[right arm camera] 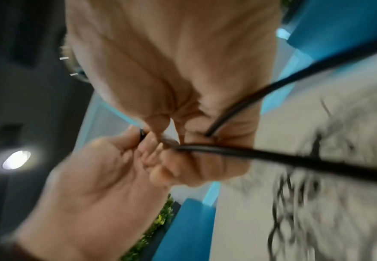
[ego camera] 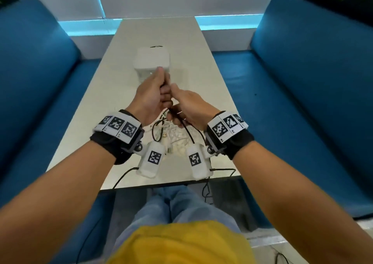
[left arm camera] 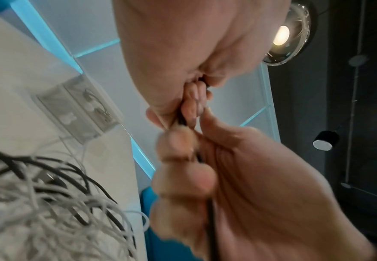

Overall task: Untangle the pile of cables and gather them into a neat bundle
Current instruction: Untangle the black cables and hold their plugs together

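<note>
Both hands raised together in front of the chest, fists closed and knuckle to knuckle.

The left hand (ego camera: 153, 94) stands upright as a fist, thumb pointing up along its top, fingers curled tight round a black cable (ego camera: 186, 130). The right hand (ego camera: 189, 108) sits just beside and slightly lower, touching the left, its fingers (right arm camera: 196, 169) likewise curled and pinching the same cable, which runs out from under them. Both forearms reach forward from the body, bare, and converge toward the hands. Each wrist wears a dark band carrying white plates with black square markers.
</note>
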A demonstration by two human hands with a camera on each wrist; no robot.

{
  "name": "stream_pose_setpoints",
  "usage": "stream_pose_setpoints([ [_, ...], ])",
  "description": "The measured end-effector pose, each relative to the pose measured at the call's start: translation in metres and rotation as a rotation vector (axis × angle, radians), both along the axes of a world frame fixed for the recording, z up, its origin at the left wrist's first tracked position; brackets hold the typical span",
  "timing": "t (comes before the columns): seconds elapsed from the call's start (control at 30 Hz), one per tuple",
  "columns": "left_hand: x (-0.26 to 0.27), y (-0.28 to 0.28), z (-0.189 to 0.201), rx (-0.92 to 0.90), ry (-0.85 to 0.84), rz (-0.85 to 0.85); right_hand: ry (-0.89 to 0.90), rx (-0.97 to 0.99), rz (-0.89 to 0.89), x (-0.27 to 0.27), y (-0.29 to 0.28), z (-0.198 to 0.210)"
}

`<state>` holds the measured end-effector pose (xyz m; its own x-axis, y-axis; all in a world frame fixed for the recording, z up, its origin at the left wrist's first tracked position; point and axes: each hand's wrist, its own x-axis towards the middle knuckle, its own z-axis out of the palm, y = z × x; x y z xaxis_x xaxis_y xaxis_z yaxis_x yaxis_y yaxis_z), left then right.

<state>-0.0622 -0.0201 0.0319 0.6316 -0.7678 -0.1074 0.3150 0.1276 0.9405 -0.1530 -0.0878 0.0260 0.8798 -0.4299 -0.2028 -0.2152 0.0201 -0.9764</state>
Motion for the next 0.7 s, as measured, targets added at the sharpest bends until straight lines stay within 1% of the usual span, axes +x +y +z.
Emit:
stream_pose_setpoints([
  [0.07, 0.018, 0.006, -0.001, 0.000, -0.030, 0.066, 0.122, 0.037, 0.070, 0.008, 0.002, -0.014],
  [0.13, 0.044, 0.014, -0.001, 0.021, -0.067, 0.162, 0.176, -0.028, 0.086, 0.009, -0.003, -0.027],
  [0.2, 0.070, 0.026, -0.004, 0.050, -0.049, 0.284, 0.226, -0.238, 0.085, 0.000, -0.014, -0.038],
  [0.27, 0.089, 0.037, -0.013, 0.069, -0.010, 0.366, 0.312, -0.535, 0.109, -0.013, -0.029, -0.049],
  [0.3, 0.092, 0.039, -0.020, 0.079, 0.001, 0.378, 0.355, -0.642, 0.131, -0.018, -0.035, -0.054],
  [0.33, 0.093, 0.040, -0.027, 0.097, 0.004, 0.372, 0.396, -0.704, 0.162, -0.023, -0.040, -0.058],
  [0.37, 0.091, 0.041, -0.033, 0.120, 0.002, 0.360, 0.436, -0.740, 0.197, -0.024, -0.044, -0.059],
  [0.43, 0.088, 0.042, -0.043, 0.153, 0.024, 0.327, 0.492, -0.738, 0.240, -0.021, -0.047, -0.056],
  [0.47, 0.087, 0.042, -0.047, 0.157, 0.049, 0.306, 0.490, -0.735, 0.244, -0.017, -0.049, -0.051],
  [0.53, 0.088, 0.046, -0.052, 0.171, 0.081, 0.277, 0.432, -0.779, 0.227, -0.004, -0.052, -0.036],
  [0.63, 0.088, 0.051, -0.057, 0.201, 0.054, 0.252, 0.330, -0.862, 0.107, 0.024, -0.057, -0.021],
  [0.7, 0.087, 0.055, -0.059, 0.210, 0.041, 0.247, 0.355, -0.931, 0.086, 0.046, -0.059, -0.025],
])
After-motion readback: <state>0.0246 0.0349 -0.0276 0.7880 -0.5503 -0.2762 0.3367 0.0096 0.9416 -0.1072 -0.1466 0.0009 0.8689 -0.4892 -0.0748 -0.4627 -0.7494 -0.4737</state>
